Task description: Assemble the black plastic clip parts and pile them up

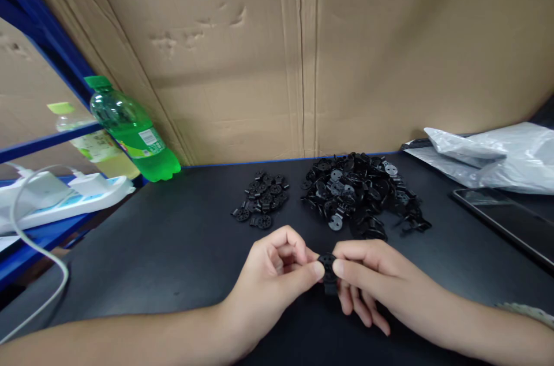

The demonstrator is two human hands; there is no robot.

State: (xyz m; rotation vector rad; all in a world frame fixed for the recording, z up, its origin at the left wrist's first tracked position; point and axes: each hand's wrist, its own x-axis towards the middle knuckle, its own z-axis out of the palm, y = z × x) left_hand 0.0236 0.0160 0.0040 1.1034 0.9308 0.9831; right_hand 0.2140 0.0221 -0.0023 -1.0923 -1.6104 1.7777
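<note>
Between my two hands is a small round black plastic clip (329, 275) with holes in its disc and a short tab pointing down. My left hand (279, 273) pinches its left edge between thumb and forefinger. On the opposite edge, the thumb and forefinger of my right hand (372, 276) press too, while the other fingers hang loosely below. Beyond my hands lies a large heap of loose black parts (355, 193), some with flat two-holed discs. To its left is a smaller pile of similar black clips (264, 195).
A dark phone or tablet (506, 219) and a silvery plastic bag (489, 152) lie at the right. At the left, a green bottle (134, 129) leans by a blue rack, near a white power strip (78, 201) with a cable. Cardboard (238, 66) walls the table's back.
</note>
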